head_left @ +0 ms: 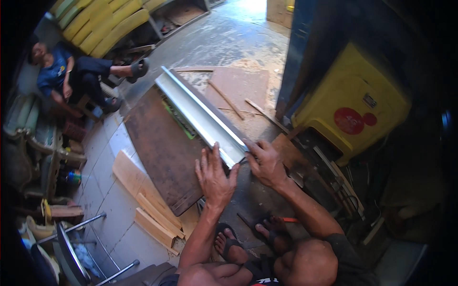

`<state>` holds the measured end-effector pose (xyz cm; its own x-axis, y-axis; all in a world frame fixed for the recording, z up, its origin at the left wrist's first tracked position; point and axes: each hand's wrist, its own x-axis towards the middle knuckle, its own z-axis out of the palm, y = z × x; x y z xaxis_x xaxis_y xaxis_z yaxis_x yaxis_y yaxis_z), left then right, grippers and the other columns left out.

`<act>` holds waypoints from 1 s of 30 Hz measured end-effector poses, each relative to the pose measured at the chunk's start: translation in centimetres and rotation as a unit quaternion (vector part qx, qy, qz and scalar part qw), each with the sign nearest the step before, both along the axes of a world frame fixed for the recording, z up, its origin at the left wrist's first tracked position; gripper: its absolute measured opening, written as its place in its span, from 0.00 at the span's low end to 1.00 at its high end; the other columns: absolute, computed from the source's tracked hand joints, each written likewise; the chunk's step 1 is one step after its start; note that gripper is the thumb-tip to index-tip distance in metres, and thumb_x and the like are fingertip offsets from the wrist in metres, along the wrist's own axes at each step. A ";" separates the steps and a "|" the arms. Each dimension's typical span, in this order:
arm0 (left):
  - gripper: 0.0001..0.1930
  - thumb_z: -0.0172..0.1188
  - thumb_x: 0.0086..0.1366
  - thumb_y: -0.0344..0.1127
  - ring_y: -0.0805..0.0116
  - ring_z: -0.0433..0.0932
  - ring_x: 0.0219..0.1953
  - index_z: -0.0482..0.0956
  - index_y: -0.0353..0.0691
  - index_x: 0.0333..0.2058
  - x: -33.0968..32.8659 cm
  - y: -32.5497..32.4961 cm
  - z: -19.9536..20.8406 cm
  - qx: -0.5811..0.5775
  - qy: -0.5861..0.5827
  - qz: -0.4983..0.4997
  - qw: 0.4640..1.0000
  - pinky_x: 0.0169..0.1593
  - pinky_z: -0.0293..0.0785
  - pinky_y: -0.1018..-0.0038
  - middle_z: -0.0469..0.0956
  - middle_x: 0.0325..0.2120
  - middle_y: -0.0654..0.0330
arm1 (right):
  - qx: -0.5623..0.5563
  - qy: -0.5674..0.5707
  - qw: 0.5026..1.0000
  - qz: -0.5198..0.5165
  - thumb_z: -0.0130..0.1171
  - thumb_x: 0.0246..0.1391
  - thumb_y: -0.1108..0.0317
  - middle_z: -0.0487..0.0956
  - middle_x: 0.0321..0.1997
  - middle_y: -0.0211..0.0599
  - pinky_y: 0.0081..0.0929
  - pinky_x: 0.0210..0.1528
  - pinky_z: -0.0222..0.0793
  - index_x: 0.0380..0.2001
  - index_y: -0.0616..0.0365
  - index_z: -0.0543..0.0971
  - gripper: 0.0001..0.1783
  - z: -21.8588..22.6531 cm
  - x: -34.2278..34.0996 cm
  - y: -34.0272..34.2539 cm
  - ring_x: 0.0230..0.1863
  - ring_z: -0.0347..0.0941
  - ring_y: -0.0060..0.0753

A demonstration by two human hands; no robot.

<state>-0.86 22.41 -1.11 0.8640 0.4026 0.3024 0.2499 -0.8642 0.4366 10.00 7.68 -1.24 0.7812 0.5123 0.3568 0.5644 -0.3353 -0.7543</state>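
I saw the long metal channel (199, 116) run ahead and left. The left hand (215, 178), spread, touched its near end; I couldn't tell if the right hand (265, 164) pinched.

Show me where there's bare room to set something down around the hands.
The brown board has bare room between the metal channel and the light planks; floor tiles show bare just left of those planks. It is crowded right of the right hand, with wood scraps near the yellow stool.

Wearer's hands (215, 183): 2; feet (233, 246): 2; metal channel (203, 119): 1; seated person (61, 72): 1.
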 end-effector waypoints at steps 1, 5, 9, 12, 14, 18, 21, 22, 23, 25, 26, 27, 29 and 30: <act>0.45 0.68 0.66 0.51 0.38 0.61 0.73 0.59 0.38 0.74 0.1 0.1 0.1 0.003 -0.002 0.000 1.000 0.74 0.50 0.42 0.67 0.69 0.44 | -0.002 -0.004 1.000 -0.002 0.64 0.59 0.70 0.77 0.39 0.51 0.44 0.45 0.74 0.58 0.60 0.80 0.23 0.3 -0.3 -0.2 0.40 0.77 0.55; 0.45 0.68 0.66 0.51 0.39 0.62 0.73 0.58 0.40 0.75 -0.1 0.2 -0.9 0.017 0.002 0.008 1.000 0.75 0.51 0.43 0.67 0.70 0.46 | -0.012 -0.040 0.999 -0.005 0.64 0.59 0.69 0.76 0.39 0.52 0.44 0.47 0.73 0.59 0.63 0.78 0.25 -0.5 -1.3 -2.9 0.42 0.75 0.55; 0.44 0.68 0.66 0.49 0.40 0.62 0.73 0.58 0.41 0.75 0.0 0.0 -0.6 0.021 0.005 0.011 1.000 0.75 0.51 0.45 0.67 0.69 0.43 | -0.046 -0.001 0.996 -0.071 0.64 0.60 0.69 0.78 0.44 0.54 0.45 0.51 0.74 0.60 0.64 0.77 0.25 0.8 -2.1 -8.5 0.46 0.77 0.56; 0.44 0.67 0.67 0.49 0.40 0.61 0.73 0.56 0.44 0.76 0.0 0.0 -0.7 0.021 0.010 0.011 1.000 0.76 0.50 0.45 0.66 0.69 0.42 | -0.061 0.038 0.985 -0.154 0.63 0.61 0.69 0.79 0.45 0.53 0.43 0.50 0.75 0.59 0.64 0.79 0.23 1.7 -3.8 -13.2 0.46 0.79 0.54; 0.44 0.66 0.67 0.49 0.40 0.61 0.73 0.55 0.45 0.76 0.1 -0.1 -0.6 0.016 0.015 0.014 1.000 0.76 0.49 0.45 0.66 0.70 0.42 | -0.078 0.042 0.975 -0.206 0.63 0.61 0.70 0.80 0.43 0.52 0.41 0.47 0.76 0.57 0.63 0.80 0.21 2.5 -5.5 -16.1 0.43 0.80 0.53; 0.45 0.66 0.67 0.51 0.39 0.61 0.73 0.55 0.48 0.77 0.1 -0.1 -0.7 0.017 0.011 0.021 1.000 0.76 0.50 0.46 0.65 0.70 0.41 | -0.118 0.063 0.956 -0.260 0.62 0.62 0.71 0.80 0.36 0.48 0.36 0.38 0.76 0.54 0.61 0.83 0.18 1.2 -9.7 -21.7 0.34 0.80 0.47; 0.45 0.66 0.68 0.53 0.38 0.62 0.72 0.55 0.46 0.77 0.0 0.3 -1.2 0.038 0.008 0.014 0.999 0.74 0.53 0.47 0.66 0.69 0.39 | -0.171 0.151 0.946 -0.231 0.62 0.62 0.70 0.81 0.33 0.47 0.36 0.37 0.76 0.51 0.60 0.85 0.15 1.0 -14.2 -23.8 0.34 0.80 0.47; 0.45 0.65 0.68 0.53 0.38 0.63 0.72 0.55 0.46 0.77 0.2 0.2 -1.2 0.044 0.007 0.009 0.999 0.74 0.53 0.48 0.67 0.69 0.40 | -0.180 0.163 0.946 -0.215 0.61 0.63 0.69 0.82 0.33 0.48 0.38 0.37 0.76 0.51 0.58 0.86 0.15 0.5 -15.9 -24.2 0.34 0.81 0.48; 0.45 0.65 0.68 0.53 0.39 0.62 0.72 0.55 0.45 0.77 0.2 0.2 -1.1 0.044 0.011 0.011 0.999 0.74 0.53 0.47 0.66 0.70 0.41 | -0.186 0.177 0.947 -0.195 0.60 0.63 0.68 0.82 0.33 0.49 0.39 0.37 0.76 0.50 0.57 0.86 0.15 0.4 -16.9 -24.2 0.34 0.81 0.50; 0.45 0.65 0.68 0.52 0.40 0.62 0.72 0.56 0.43 0.76 0.1 0.1 -1.0 0.044 0.019 0.016 0.999 0.75 0.53 0.46 0.65 0.71 0.44 | -0.133 0.349 0.897 -0.237 0.60 0.64 0.65 0.84 0.37 0.51 0.40 0.40 0.77 0.50 0.57 0.86 0.15 0.0 -18.0 -24.2 0.38 0.83 0.52; 0.45 0.65 0.68 0.52 0.40 0.62 0.72 0.56 0.42 0.76 0.1 0.2 -1.1 0.050 0.014 0.011 0.999 0.74 0.53 0.46 0.65 0.71 0.44 | -0.103 0.430 0.860 -0.255 0.60 0.65 0.64 0.85 0.39 0.52 0.40 0.42 0.78 0.50 0.56 0.86 0.15 0.0 -18.4 -24.2 0.39 0.83 0.52; 0.45 0.65 0.68 0.53 0.40 0.63 0.72 0.55 0.42 0.76 0.1 0.4 -1.2 0.056 0.009 0.007 0.998 0.74 0.54 0.47 0.64 0.71 0.44 | -0.129 0.363 0.894 -0.229 0.58 0.68 0.59 0.85 0.46 0.54 0.43 0.48 0.78 0.51 0.58 0.85 0.17 -0.5 -18.8 -24.7 0.45 0.83 0.56; 0.46 0.65 0.68 0.54 0.39 0.64 0.71 0.55 0.42 0.77 0.0 1.0 -1.8 0.070 0.005 0.001 0.998 0.73 0.55 0.47 0.64 0.72 0.45 | -0.181 0.364 0.896 -0.179 0.56 0.69 0.58 0.84 0.49 0.55 0.45 0.52 0.77 0.52 0.59 0.85 0.19 -2.9 -20.5 -26.3 0.48 0.82 0.58; 0.46 0.65 0.68 0.54 0.39 0.64 0.71 0.55 0.42 0.77 0.0 1.1 -1.8 0.073 0.002 0.000 0.997 0.73 0.55 0.47 0.64 0.72 0.45 | -0.207 0.362 0.896 -0.151 0.56 0.69 0.58 0.84 0.50 0.55 0.47 0.53 0.77 0.52 0.60 0.84 0.19 -3.5 -21.0 -26.7 0.50 0.81 0.59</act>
